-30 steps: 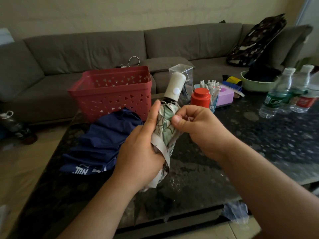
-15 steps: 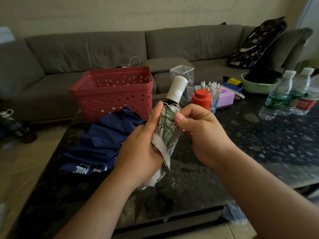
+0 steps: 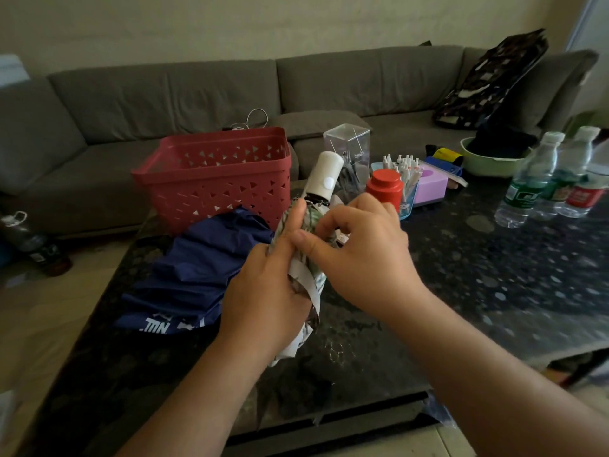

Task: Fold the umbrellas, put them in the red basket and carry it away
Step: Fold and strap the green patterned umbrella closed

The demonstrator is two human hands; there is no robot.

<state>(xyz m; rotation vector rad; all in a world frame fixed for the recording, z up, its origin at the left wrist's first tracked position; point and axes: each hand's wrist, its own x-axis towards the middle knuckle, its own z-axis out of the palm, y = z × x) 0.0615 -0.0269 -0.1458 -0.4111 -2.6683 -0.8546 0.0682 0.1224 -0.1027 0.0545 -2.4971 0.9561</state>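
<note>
Nearest the camera, both forearms reached in over the near edge of the dark speckled table (image 3: 494,275). The left hand (image 3: 263,291) was wrapped tight around the folded patterned umbrella (image 3: 304,278), held tilted above the table's middle, its lower end hidden behind the palm. The right hand (image 3: 359,255) closed on the umbrella's upper part, thumb pressed on the fabric; what its curled fingers (image 3: 333,222) pinched could not be made out. The white handle (image 3: 324,178) stuck up past both hands.

Just left of them a blue umbrella (image 3: 197,272) lay crumpled and unfolded on the table, partly hidden by the left wrist. Behind it, at the far left corner, stood the red basket (image 3: 214,173), its inside not visible. Toward the far edge stood a red jar (image 3: 385,188), partly behind the right hand, a clear box (image 3: 347,140), a cup of pens (image 3: 403,173) and a green bowl (image 3: 487,163). Water bottles (image 3: 534,179) stood at the right edge. A grey sofa (image 3: 164,94) ran behind.
</note>
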